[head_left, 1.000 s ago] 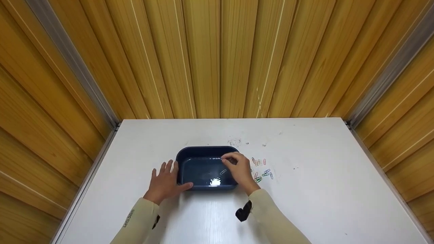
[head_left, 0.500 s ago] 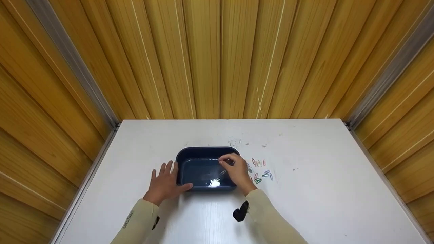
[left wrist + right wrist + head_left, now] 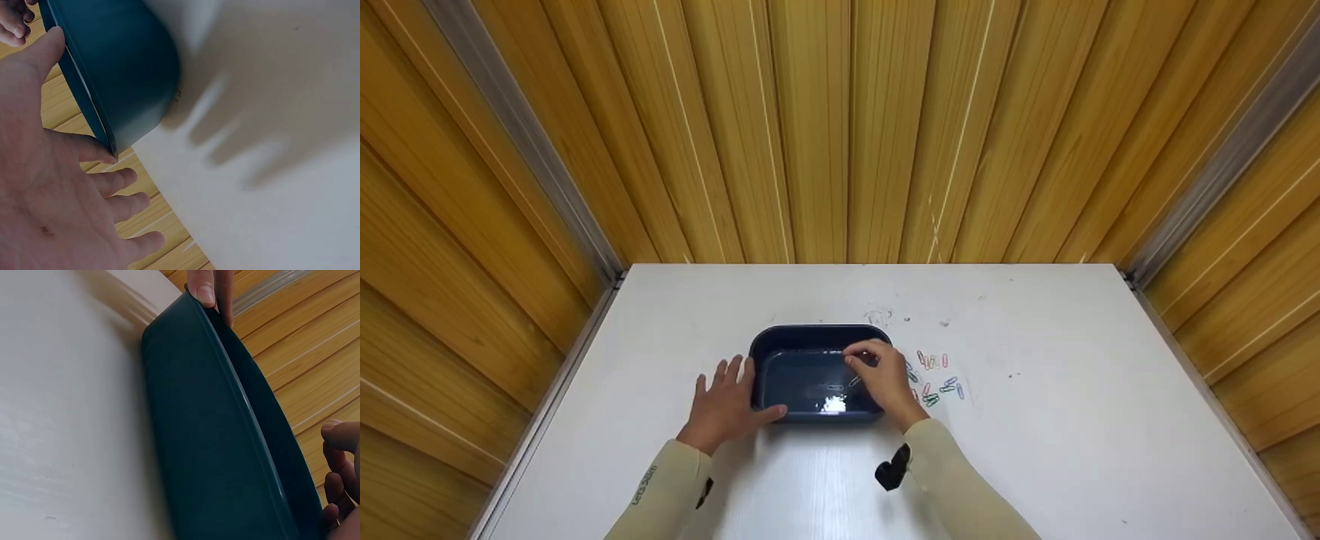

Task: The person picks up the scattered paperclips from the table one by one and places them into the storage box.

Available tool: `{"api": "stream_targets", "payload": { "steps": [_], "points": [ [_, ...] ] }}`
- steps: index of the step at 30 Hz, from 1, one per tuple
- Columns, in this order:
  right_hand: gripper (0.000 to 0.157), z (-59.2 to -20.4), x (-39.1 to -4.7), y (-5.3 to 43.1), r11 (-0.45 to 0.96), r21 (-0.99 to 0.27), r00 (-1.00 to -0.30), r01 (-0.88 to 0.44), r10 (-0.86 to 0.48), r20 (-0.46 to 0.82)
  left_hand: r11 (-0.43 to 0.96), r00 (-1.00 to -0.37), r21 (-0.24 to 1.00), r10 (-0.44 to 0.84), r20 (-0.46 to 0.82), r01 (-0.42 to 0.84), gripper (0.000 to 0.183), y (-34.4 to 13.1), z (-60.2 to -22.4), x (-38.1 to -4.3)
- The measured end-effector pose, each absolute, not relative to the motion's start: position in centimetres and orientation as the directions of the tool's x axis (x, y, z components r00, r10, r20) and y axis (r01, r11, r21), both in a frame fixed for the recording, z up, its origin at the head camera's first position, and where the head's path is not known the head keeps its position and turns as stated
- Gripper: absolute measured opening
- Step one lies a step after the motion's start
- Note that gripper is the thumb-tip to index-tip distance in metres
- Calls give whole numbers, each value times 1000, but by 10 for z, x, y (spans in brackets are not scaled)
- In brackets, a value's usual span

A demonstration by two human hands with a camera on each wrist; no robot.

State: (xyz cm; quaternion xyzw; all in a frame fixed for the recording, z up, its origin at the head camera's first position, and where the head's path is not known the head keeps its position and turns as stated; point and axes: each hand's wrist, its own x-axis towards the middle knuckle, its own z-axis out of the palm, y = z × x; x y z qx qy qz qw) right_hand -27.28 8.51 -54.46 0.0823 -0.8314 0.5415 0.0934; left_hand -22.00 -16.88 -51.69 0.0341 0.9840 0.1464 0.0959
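Note:
A dark blue rectangular box (image 3: 810, 418) stands on the white table. My left hand (image 3: 724, 409) lies at its left end with fingers spread, the index finger along the side and the thumb on the front rim. Above the box's right part is my right hand (image 3: 883, 375), its thumb and index finger tips close together and the other fingers curled. No object shows between these fingertips (image 3: 332, 426) in the right wrist view. On the box floor lie a paper clip (image 3: 835, 388) and, right beside the right hand, a second paper clip (image 3: 854, 381).
Several coloured paper clips (image 3: 931, 399) lie scattered on the table (image 3: 1035, 450) right of the box, some partly hidden by the right hand. Yellow wood-look panels (image 3: 810, 135) rise behind the table and along both sides.
A second paper clip now lies on the box floor, below the right fingertips. The right hand shifted slightly left and then stayed in place. The left hand has not moved.

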Motion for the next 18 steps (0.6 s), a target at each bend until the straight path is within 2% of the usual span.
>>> {"api": "stream_targets", "payload": {
  "steps": [5, 18],
  "points": [
    [10, -542, -273, 90, 405, -897, -981, -179, -11, 191, 956, -978, 291, 89, -187, 32, 105, -168, -516, -220],
    [19, -538, -273, 109, 400, -908, -986, -122, 57, 158, 955, -981, 290, 116, -158, 66, 104, -170, -517, -220]
  ]
}}
